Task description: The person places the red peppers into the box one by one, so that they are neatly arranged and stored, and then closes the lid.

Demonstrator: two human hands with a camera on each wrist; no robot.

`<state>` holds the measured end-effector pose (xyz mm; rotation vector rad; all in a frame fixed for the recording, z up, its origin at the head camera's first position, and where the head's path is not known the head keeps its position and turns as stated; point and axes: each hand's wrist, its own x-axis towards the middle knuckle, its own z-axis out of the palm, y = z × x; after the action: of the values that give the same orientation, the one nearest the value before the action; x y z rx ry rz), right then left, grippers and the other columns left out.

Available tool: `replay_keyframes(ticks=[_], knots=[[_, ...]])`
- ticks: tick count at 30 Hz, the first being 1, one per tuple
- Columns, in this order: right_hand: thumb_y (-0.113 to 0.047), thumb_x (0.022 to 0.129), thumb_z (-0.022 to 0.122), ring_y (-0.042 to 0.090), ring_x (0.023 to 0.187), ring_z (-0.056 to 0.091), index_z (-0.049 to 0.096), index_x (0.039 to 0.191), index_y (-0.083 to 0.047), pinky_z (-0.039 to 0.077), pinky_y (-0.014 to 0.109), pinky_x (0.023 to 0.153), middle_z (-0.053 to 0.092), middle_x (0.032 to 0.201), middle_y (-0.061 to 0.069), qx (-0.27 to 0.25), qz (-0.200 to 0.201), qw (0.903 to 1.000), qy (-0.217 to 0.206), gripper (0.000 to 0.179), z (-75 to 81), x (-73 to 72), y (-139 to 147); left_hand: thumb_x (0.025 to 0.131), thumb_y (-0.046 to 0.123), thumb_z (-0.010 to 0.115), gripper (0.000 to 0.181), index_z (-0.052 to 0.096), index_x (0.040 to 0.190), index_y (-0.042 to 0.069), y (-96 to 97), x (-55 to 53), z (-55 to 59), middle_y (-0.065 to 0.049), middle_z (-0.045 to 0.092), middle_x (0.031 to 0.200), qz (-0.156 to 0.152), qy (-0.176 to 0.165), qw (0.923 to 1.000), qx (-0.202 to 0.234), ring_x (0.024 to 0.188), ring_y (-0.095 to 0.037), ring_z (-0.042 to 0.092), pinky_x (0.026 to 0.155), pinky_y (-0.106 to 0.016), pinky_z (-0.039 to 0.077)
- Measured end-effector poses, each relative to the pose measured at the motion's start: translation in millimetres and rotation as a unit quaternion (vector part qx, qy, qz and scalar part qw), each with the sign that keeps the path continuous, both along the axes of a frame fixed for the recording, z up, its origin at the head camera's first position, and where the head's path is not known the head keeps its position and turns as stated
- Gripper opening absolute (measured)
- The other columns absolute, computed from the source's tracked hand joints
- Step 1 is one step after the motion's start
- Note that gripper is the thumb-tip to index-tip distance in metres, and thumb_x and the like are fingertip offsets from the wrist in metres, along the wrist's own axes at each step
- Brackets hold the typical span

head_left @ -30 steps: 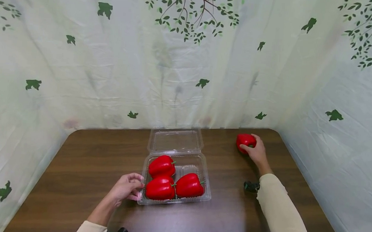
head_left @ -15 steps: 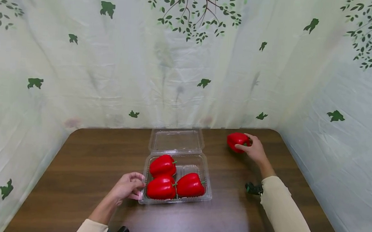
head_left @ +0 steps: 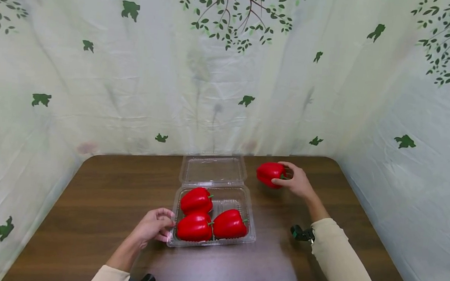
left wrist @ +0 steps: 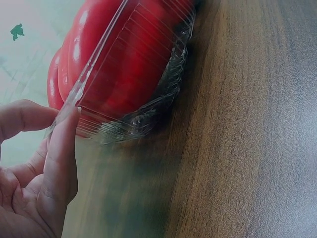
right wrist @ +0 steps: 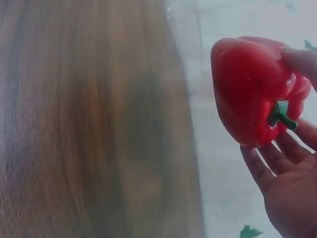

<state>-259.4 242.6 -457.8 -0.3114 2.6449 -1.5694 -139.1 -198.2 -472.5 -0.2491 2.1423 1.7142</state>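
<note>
A clear plastic container [head_left: 229, 196] stands on the table with its lid [head_left: 213, 170] folded back. Three red bell peppers lie inside: one at the back left [head_left: 196, 201], one at the front left [head_left: 194, 227] and one at the front right [head_left: 230, 224]. My left hand [head_left: 155, 226] pinches the container's left rim between thumb and finger, plain in the left wrist view. Right of the lid, my right hand [head_left: 297, 181] holds another red bell pepper [head_left: 269, 174] by its stem end. Its green stem [right wrist: 282, 115] points towards my palm in the right wrist view.
The brown wooden table [head_left: 121, 185] has rounded back corners. A pale curtain [head_left: 154, 89] with leaf prints hangs behind it and along both sides. The container's back right space has no pepper in it.
My right hand has moved left with the bell pepper, from the table's far right towards the container's lid. The left hand and the container have stayed in place.
</note>
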Motion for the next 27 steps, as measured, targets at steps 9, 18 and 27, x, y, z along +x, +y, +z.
replay_keyframes(ticks=[9, 18, 27], knots=[[-0.010, 0.082, 0.073, 0.046, 0.116, 0.053, 0.048, 0.135, 0.002, 0.051, 0.051, 0.091, 0.051, 0.133, 0.026, -0.025, 0.057, 0.9977, 0.027, 0.059, 9.6, 11.0, -19, 0.090, 0.004, 0.057, 0.025, 0.049, 0.111, -0.006, 0.0, 0.4, 1.6, -0.005, 0.063, 0.077, -0.005, 0.003, 1.0000, 0.005, 0.055, -0.017, 0.056, 0.053, -0.030, 0.057], [-0.009, 0.080, 0.076, 0.041, 0.115, 0.055, 0.048, 0.135, -0.001, 0.054, 0.045, 0.088, 0.053, 0.131, 0.022, -0.041, 0.107, 0.9932, 0.021, 0.062, 10.8, 17.5, -43, 0.091, 0.005, 0.058, 0.026, 0.050, 0.113, -0.005, -2.8, 0.9, 2.0, -0.007, 0.063, 0.079, -0.002, -0.003, 1.0000, -0.007, 0.057, -0.019, 0.057, 0.056, -0.032, 0.058], [-0.015, 0.077, 0.078, 0.031, 0.108, 0.054, 0.053, 0.131, -0.006, 0.052, 0.046, 0.088, 0.058, 0.123, 0.013, 0.003, 0.146, 0.9876, 0.058, 0.061, 15.2, 20.8, -64, 0.090, 0.004, 0.057, 0.025, 0.050, 0.113, -0.005, -1.1, 0.9, 0.9, -0.008, 0.063, 0.079, 0.002, -0.001, 1.0000, -0.006, 0.057, -0.019, 0.057, 0.055, -0.032, 0.058]])
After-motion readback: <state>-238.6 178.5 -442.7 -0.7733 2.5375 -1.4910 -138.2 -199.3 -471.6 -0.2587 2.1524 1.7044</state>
